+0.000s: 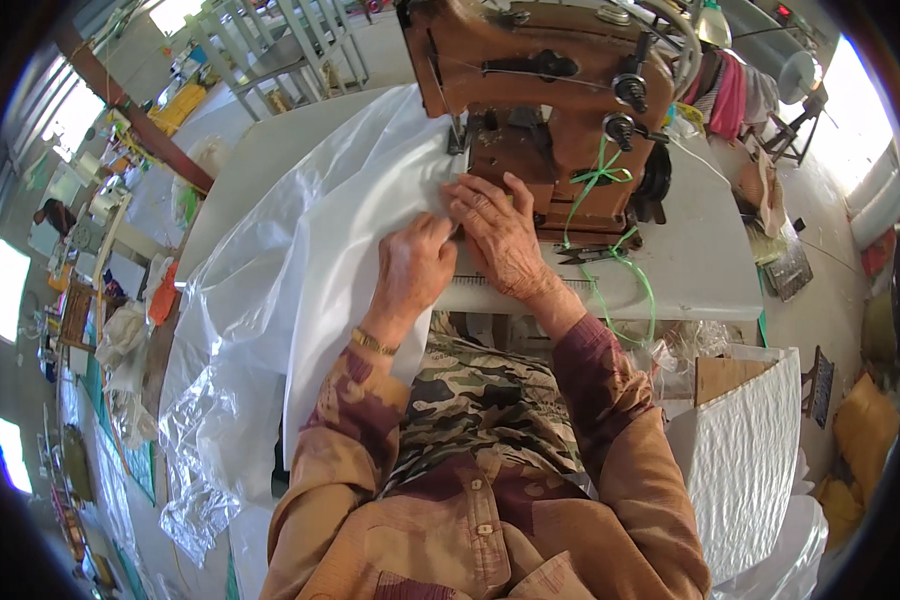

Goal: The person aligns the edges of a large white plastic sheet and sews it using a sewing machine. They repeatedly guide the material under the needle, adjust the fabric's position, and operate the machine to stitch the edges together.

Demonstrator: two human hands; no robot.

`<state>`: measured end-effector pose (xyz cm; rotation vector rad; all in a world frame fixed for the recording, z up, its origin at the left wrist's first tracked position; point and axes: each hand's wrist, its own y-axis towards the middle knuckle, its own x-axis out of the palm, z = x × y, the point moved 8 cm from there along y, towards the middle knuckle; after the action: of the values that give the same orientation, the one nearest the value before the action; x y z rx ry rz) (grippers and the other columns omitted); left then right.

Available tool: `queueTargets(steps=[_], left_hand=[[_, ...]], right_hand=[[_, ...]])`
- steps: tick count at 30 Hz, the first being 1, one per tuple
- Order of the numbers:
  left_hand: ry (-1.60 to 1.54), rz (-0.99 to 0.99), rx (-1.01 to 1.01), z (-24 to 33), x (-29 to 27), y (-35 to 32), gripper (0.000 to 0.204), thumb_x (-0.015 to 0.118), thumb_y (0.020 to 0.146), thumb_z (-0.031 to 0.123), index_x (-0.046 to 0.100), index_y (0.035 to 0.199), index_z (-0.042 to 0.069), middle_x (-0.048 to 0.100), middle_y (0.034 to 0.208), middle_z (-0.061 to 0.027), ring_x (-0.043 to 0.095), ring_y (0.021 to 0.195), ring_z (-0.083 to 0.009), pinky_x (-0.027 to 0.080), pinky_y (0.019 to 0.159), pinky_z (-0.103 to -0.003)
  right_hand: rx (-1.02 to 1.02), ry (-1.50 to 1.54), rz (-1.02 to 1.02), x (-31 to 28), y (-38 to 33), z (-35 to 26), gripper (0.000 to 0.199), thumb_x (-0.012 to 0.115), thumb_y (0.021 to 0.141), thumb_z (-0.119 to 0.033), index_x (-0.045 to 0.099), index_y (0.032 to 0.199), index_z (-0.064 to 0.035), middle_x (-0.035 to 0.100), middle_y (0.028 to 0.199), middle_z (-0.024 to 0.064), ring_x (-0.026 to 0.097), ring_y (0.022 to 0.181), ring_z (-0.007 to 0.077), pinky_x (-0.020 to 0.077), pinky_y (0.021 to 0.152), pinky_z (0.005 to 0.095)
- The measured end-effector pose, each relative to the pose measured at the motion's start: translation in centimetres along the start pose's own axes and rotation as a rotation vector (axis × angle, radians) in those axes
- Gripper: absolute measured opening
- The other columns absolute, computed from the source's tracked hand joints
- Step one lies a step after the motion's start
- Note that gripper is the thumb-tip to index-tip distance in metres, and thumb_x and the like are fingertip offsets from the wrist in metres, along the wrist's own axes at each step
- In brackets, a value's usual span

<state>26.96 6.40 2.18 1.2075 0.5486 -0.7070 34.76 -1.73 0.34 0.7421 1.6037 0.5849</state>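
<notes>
A brown sewing machine stands on a pale work table, its needle and presser foot over the edge of a white sheet. Clear plastic film lies along the sheet's left side and hangs down off the table. Just in front of the presser foot, my left hand is closed with its fingers curled on the sheet's edge. My right hand lies beside it with fingers stretched out, the tips resting at that same edge near the machine's base.
Small dark scissors with a green cord lie right of my right hand. A white textured box stands below the table at right. A grey metal rack is behind. Cloths hang at the far right.
</notes>
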Motion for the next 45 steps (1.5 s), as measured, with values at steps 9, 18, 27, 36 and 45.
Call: queueTargets(steps=[9, 18, 27, 36, 45], left_hand=[[-0.075, 0.1, -0.097, -0.8, 0.0, 2.0, 0.018, 0.064, 0.083, 0.004, 0.064, 0.101, 0.0, 0.067, 0.09, -0.0175, 0.066, 0.079, -0.0379, 0.054, 0.069, -0.046], [0.192, 0.095, -0.109, -4.9, -7.0, -9.5, 0.037, 0.055, 0.097, 0.002, 0.058, 0.135, 0.002, 0.062, 0.132, -0.0202, 0.061, 0.118, -0.0381, 0.049, 0.101, -0.042], [-0.12, 0.049, -0.229, -14.4, -4.8, -9.9, 0.024, 0.063, 0.096, 0.012, 0.069, 0.117, 0.002, 0.07, 0.115, -0.0188, 0.066, 0.105, -0.0371, 0.05, 0.094, -0.041], [-0.229, -0.009, -0.275, -16.0, -4.3, -10.2, 0.027, 0.065, 0.098, 0.02, 0.07, 0.117, 0.002, 0.072, 0.114, -0.0176, 0.069, 0.101, -0.0344, 0.054, 0.09, -0.039], [-0.208, 0.003, -0.258, -16.4, -3.9, -10.1, 0.028, 0.066, 0.096, 0.021, 0.07, 0.118, 0.003, 0.071, 0.114, -0.0214, 0.068, 0.104, -0.038, 0.053, 0.092, -0.042]], right_hand=[[0.064, -0.005, 0.077, -0.3, 0.2, 0.3, 0.053, 0.061, 0.087, -0.008, 0.051, 0.139, -0.0081, 0.057, 0.142, 0.0066, 0.049, 0.135, 0.0257, 0.0264, 0.116, 0.0528], [0.047, 0.001, 0.087, 0.0, -0.1, 0.1, 0.058, 0.057, 0.086, 0.001, 0.048, 0.142, -0.0102, 0.058, 0.141, 0.0058, 0.049, 0.135, 0.0266, 0.0265, 0.116, 0.0526], [0.041, -0.039, 0.178, -0.9, -0.4, -1.2, 0.052, 0.062, 0.09, -0.002, 0.052, 0.141, -0.0103, 0.058, 0.139, 0.0083, 0.05, 0.134, 0.0266, 0.0283, 0.116, 0.0508], [0.65, 0.601, -0.37, 10.6, -12.9, -16.2, 0.031, 0.066, 0.094, -0.032, 0.07, 0.092, -0.0017, 0.069, 0.082, 0.0175, 0.068, 0.079, 0.0358, 0.0527, 0.073, 0.0437], [0.865, 0.676, -0.393, 17.8, -18.6, -16.1, 0.042, 0.062, 0.096, -0.041, 0.066, 0.089, 0.0004, 0.067, 0.076, 0.0199, 0.067, 0.075, 0.0384, 0.0509, 0.069, 0.0461]])
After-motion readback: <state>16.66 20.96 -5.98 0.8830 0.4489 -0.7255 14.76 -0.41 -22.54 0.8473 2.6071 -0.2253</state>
